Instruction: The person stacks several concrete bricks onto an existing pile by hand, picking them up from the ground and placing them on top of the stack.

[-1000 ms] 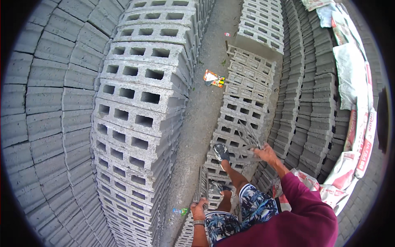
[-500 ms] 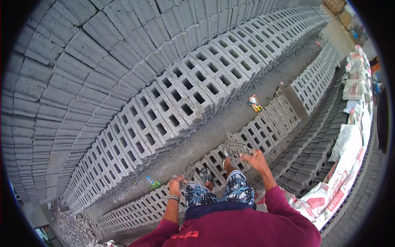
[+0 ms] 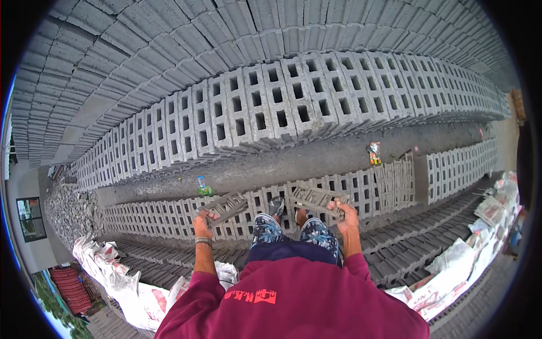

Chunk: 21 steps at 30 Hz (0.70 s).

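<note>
My left hand (image 3: 203, 222) is closed on the outer end of a long grey hollow concrete block (image 3: 228, 206), which slants over a low row of blocks (image 3: 155, 219). Another grey hollow concrete block (image 3: 314, 197) is gripped at its right end by my right hand (image 3: 348, 217). Both blocks are tilted, with recesses along the faces turned toward me. They are held apart, one on each side of my legs. My feet are on or beside the low row, between the two blocks; their exact footing cannot be made out.
Beyond a dirt strip (image 3: 257, 168) runs a tall stack of hollow blocks (image 3: 265, 107), with further stacks behind. Colourful wrappers (image 3: 374, 152) lie on the strip. Behind me are more block rows (image 3: 406, 248) and white sacks (image 3: 457, 271). Rubble (image 3: 70, 212) is heaped at the left.
My view has turned, so the rows now run nearly level across. Both hands have moved higher and farther apart, and the blocks in them show more fully.
</note>
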Available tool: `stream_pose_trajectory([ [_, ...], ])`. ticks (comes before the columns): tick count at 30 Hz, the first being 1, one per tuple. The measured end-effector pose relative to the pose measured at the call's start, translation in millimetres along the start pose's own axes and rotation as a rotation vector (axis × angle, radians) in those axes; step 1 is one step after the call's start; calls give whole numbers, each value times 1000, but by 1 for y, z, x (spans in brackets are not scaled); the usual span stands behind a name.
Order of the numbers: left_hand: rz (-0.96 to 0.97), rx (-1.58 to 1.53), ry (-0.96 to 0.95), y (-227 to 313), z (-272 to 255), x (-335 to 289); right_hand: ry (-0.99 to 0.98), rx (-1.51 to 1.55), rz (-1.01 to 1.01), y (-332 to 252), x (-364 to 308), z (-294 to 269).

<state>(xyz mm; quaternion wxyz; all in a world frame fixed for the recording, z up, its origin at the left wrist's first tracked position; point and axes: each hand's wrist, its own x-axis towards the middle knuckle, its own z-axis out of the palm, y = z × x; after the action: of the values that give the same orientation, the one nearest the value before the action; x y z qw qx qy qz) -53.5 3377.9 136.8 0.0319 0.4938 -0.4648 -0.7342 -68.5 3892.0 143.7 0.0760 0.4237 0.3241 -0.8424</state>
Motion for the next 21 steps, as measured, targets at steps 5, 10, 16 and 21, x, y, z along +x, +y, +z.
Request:
stream_pose_trajectory([
  [5,86,-25,95,65,-90,-21,161,137,-203,-77,-16,-101],
  [10,207,92,286,133,-118,-40,396,-100,-594,-239,-82,-204],
  [16,248,399,276,124,-67,-26,576,-465,-889,-349,-109,-198],
  [21,179,475,136,-25,52,-10,697,-713,-929,-269,-1,-102],
])
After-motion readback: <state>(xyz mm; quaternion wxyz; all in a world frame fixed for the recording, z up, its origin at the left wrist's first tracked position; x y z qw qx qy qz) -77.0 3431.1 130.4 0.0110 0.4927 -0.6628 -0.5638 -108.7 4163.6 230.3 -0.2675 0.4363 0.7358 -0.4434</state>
